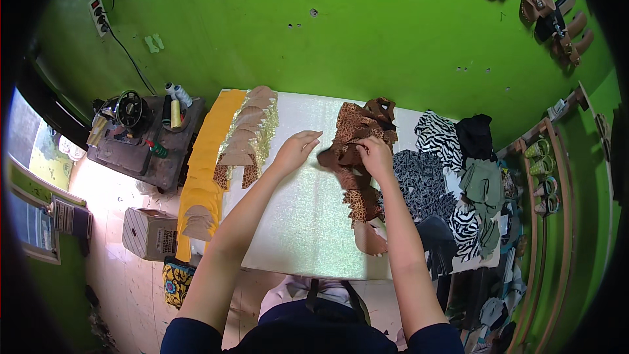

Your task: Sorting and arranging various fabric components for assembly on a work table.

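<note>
My right hand (374, 153) pinches a brown leopard-print cut piece (337, 155) at the left edge of a pile of leopard-print pieces (362, 128) on a glittery white sheet (301, 210). My left hand (296, 147) hovers just left of that piece, fingers spread and flat above the sheet, holding nothing. A row of tan sole-shaped pieces (249, 131) lies overlapped at the sheet's left side, partly on a yellow sheet (206, 157).
Zebra-print and dark patterned fabrics (439, 177) with green cloth (481, 187) are heaped at the right. A sewing machine table (141, 137) stands left, a cardboard box (149, 233) on the floor. Sandals (550, 6) hang on the green wall; shelves (544, 177) hold shoes.
</note>
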